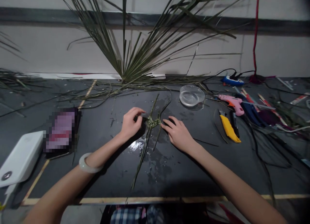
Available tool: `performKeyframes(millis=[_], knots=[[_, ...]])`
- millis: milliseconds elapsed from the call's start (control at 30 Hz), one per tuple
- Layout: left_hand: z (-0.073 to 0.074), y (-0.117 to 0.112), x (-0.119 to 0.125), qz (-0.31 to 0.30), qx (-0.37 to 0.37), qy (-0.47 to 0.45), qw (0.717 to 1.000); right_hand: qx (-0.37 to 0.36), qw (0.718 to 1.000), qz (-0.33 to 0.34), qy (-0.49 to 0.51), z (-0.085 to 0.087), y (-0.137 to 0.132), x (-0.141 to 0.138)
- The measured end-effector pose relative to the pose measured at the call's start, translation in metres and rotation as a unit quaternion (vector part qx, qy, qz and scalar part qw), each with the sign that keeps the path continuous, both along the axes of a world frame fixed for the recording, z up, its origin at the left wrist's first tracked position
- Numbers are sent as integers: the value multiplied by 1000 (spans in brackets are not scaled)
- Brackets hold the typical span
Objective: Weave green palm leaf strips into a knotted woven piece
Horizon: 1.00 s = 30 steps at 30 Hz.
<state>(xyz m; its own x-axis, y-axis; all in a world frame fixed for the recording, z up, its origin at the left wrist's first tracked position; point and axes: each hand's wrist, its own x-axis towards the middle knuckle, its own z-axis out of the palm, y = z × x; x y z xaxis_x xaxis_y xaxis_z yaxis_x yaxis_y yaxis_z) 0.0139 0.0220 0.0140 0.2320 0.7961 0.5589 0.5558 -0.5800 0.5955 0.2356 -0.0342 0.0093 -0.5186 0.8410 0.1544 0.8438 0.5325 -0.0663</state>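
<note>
A small woven piece of green palm-leaf strips point(153, 122) lies on the dark table between my hands. Loose strip ends stick out of it, the longest running toward the near edge. My left hand point(132, 122), a pale bangle point(89, 163) on its wrist, rests just left of the weave. Its fingers are bent, with thumb and forefinger apart and nothing visible between them. On the other side is my right hand point(178, 132), fingers spread, its fingertips at the weave's right edge. Whether they press on it I cannot tell. Water wets the table around the piece.
A fan palm leaf point(123, 76) leans against the wall at the back. Right of centre are a clear plastic bowl point(191, 96), a pink glue gun point(233, 103) and a yellow-handled cutter point(229, 127). A phone point(61, 130) and a white power bank point(23, 157) lie left.
</note>
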Motion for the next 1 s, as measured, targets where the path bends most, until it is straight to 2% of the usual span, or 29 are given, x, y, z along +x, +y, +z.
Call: performKeyframes(millis=[100, 367, 433, 500, 567, 633, 767, 1000], knots=[[2, 3, -1, 39, -15, -37, 998, 2, 1000, -5, 5, -1, 0, 0], [0, 6, -4, 52, 2, -46, 998, -5, 1000, -23, 1, 3, -2, -3], [0, 4, -5, 9, 15, -12, 1000, -13, 999, -30, 9, 5, -2, -4], [0, 0, -4, -78, 32, 54, 995, -19, 999, -38, 21, 6, -2, -4], [0, -6, -1, -176, 42, 136, 974, -19, 998, -45, 29, 6, -2, -4], [0, -11, 3, -241, 44, 218, 945, -18, 998, -49, 31, 5, -2, -4], [2, -16, 7, -268, 41, 329, 905, -11, 998, -58, 28, 3, -3, -4], [3, -18, 9, -264, 42, 374, 888, -5, 996, -85, 13, 1, -5, -8]])
